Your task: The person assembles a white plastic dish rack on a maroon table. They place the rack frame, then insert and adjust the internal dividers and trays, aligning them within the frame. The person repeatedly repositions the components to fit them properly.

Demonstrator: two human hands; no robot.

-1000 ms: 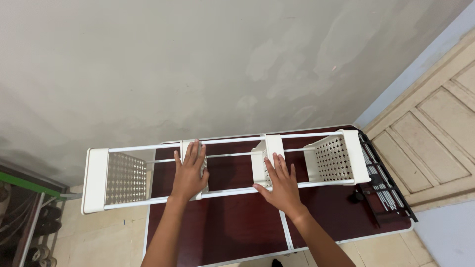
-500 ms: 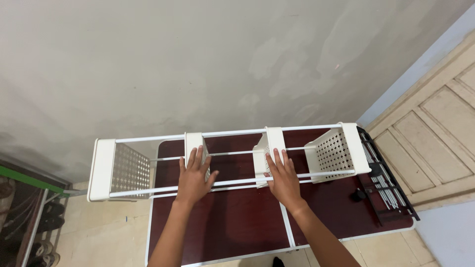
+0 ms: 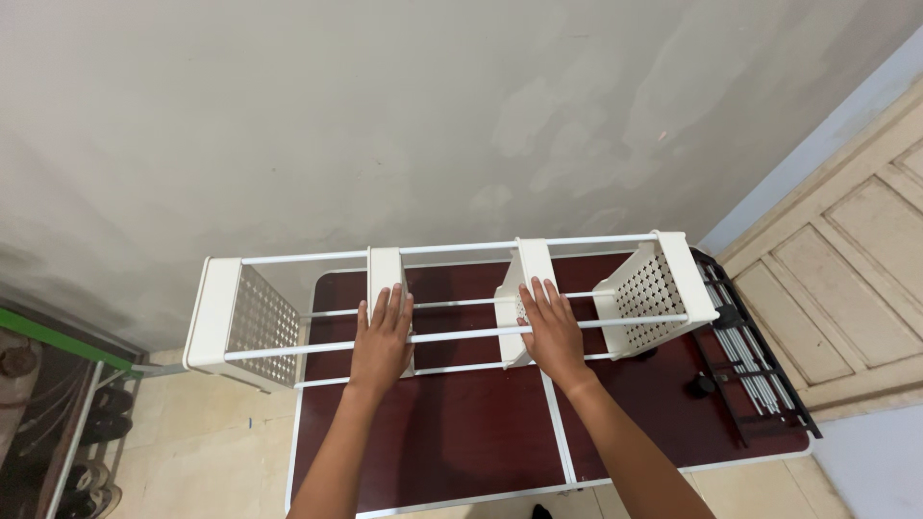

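A long white rack (image 3: 219,312) with perforated end panels and thin white rods lies across a dark red folding table (image 3: 452,432). My left hand (image 3: 381,344) rests flat, fingers together, on the left inner divider and the front rod. My right hand (image 3: 550,329) lies flat on the right inner divider and the same rod. Neither hand curls around anything. The rack's left end overhangs the table edge.
A black wire rack (image 3: 755,370) with metal rods lies on the table's right side, beside a small black knob. A cream panelled door (image 3: 846,288) stands at the right. A grey wall is behind. Green-edged shelving with wheels (image 3: 58,423) sits at the left on a tiled floor.
The rack has tipped up, away from me, so its rods and panels stand higher. Both hands moved with it, staying flat on the inner dividers.
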